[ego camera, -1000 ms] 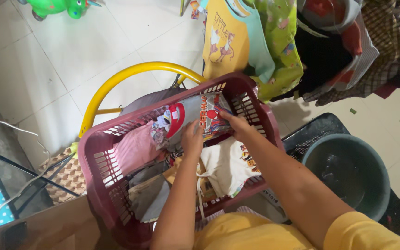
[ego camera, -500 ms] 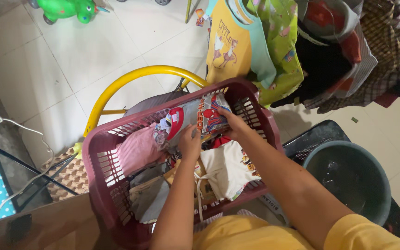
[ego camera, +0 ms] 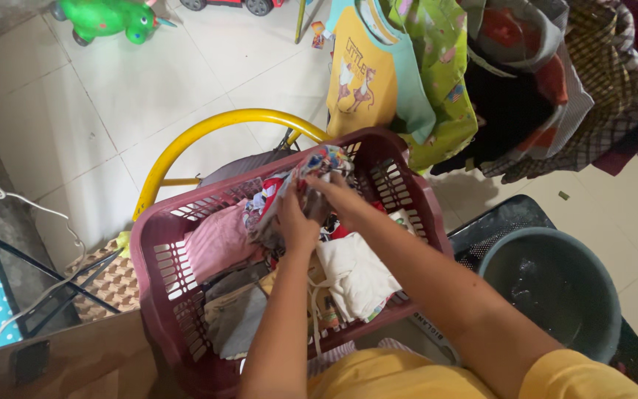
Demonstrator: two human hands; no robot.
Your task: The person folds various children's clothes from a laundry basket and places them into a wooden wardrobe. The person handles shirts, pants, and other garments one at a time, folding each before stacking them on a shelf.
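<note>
Gripping a bunched printed garment [ego camera: 311, 171] at frame centre, left hand [ego camera: 295, 222] and right hand [ego camera: 340, 198] lift it above the maroon basket [ego camera: 158, 258]. Risk: trailing cloth snags neighbouring clothes, dragging them out.

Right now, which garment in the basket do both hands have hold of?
The grey printed shirt, bunched between the left hand and right hand above the basket; the pink and cream ones lie untouched.
</note>
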